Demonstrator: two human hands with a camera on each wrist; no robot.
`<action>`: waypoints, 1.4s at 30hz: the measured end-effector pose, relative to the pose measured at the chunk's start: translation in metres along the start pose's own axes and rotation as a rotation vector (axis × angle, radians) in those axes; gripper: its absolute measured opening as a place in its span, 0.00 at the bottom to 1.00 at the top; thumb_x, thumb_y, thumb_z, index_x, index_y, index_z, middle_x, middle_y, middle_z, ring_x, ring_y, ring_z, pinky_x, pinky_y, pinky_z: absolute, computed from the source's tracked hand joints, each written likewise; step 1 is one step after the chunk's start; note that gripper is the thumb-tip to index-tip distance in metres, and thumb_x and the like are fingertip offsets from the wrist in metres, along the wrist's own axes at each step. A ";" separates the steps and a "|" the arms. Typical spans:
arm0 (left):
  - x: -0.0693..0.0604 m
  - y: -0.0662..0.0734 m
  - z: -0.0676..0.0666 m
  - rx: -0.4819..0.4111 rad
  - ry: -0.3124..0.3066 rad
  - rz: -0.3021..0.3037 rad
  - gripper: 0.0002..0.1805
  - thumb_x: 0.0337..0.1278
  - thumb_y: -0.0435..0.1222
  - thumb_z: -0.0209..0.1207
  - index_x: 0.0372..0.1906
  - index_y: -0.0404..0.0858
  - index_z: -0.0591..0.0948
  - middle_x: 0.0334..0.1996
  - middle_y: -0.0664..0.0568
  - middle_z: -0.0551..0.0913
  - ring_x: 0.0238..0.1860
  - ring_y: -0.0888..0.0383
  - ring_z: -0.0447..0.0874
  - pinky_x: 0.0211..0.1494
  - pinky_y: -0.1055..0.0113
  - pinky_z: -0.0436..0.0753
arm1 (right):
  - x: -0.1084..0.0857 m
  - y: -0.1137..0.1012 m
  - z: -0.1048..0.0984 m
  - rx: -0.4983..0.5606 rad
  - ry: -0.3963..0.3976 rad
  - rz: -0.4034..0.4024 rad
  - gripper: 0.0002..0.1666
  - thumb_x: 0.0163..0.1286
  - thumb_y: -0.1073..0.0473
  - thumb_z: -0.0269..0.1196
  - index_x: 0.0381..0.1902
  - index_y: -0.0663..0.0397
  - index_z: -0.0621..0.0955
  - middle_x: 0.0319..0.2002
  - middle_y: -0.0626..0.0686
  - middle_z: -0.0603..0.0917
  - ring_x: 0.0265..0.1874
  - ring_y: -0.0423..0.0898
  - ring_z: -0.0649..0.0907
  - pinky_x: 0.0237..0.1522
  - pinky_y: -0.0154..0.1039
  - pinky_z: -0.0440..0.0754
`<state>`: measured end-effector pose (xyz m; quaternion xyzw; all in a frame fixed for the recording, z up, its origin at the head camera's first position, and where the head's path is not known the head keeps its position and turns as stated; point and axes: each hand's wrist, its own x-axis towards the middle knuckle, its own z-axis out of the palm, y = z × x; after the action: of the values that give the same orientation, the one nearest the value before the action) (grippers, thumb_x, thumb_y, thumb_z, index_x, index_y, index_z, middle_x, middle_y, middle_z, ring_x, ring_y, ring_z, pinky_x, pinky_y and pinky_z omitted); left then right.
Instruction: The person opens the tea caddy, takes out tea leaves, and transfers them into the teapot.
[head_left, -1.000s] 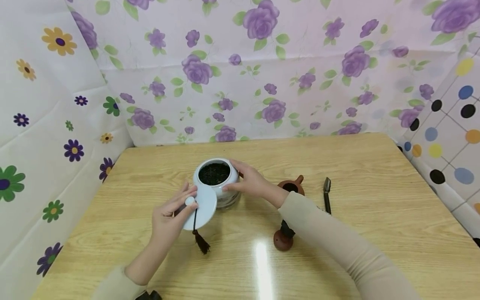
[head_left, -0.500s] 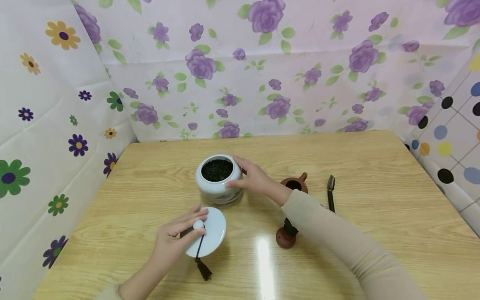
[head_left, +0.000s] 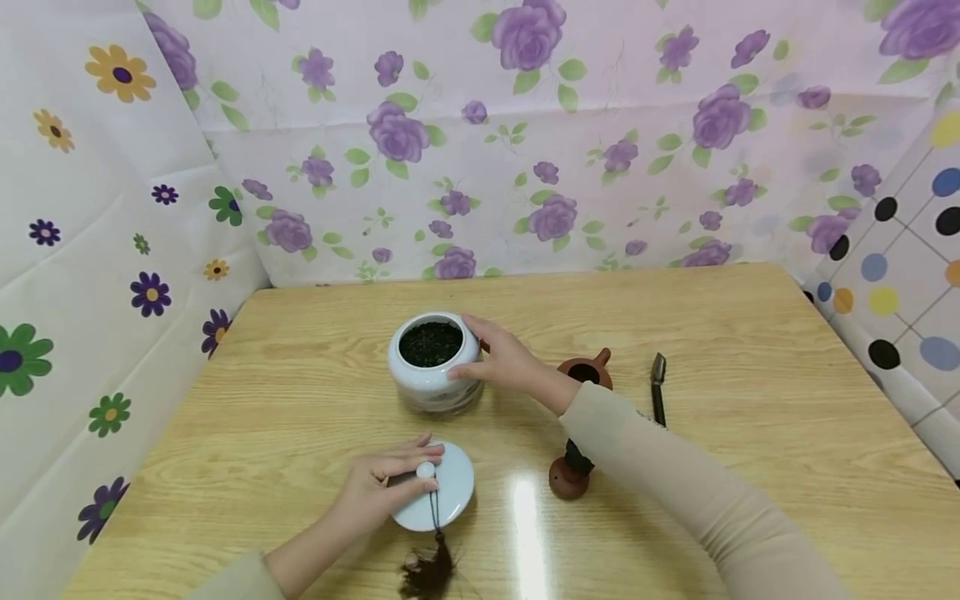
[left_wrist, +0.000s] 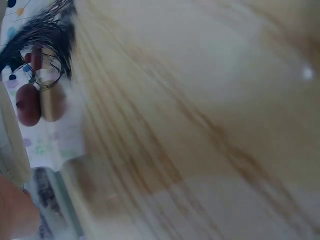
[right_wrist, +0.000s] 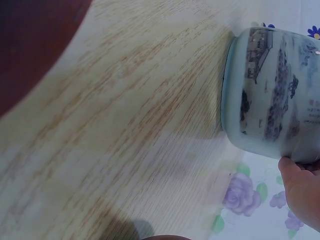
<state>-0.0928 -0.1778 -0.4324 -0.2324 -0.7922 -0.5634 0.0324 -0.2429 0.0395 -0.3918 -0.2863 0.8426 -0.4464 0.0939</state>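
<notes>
A white porcelain jar (head_left: 429, 385) stands uncovered on the table, with dark loose leaves (head_left: 431, 343) inside. My right hand (head_left: 502, 358) grips its right side, thumb at the front and fingers behind. In the right wrist view, the jar (right_wrist: 277, 95) shows a painted landscape, and part of my right hand (right_wrist: 302, 195) touches it. Nearer to me, my left hand (head_left: 378, 485) pinches the knob of the round white lid (head_left: 456, 496). A dark tassel (head_left: 431, 571) hangs from the knob; whether the lid touches the table I cannot tell. The left wrist view shows the tassel (left_wrist: 50, 35).
Right of the jar stands a reddish-brown teapot (head_left: 602, 362), partly behind my right forearm. A small brown lid (head_left: 567, 482) lies nearer me, beside a dark object (head_left: 577, 457) partly under the sleeve. A dark-handled scoop (head_left: 657, 371) lies farther right on the wooden table (head_left: 750, 375).
My left hand has carried the lid from beside the jar's front rim toward me and slightly right, lowering it to the table area. My right hand stays on the jar.
</notes>
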 end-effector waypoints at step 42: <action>0.032 -0.037 0.010 0.023 -0.217 -0.022 0.16 0.46 0.35 0.70 0.42 0.32 0.86 0.48 0.45 0.85 0.62 0.40 0.71 0.71 0.58 0.62 | 0.000 0.000 -0.001 -0.018 0.006 -0.003 0.55 0.58 0.51 0.70 0.73 0.62 0.53 0.73 0.61 0.56 0.71 0.54 0.61 0.68 0.46 0.69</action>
<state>-0.1343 -0.1673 -0.4587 -0.2828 -0.8000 -0.5261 -0.0573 -0.2434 0.0408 -0.3914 -0.2870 0.8464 -0.4398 0.0881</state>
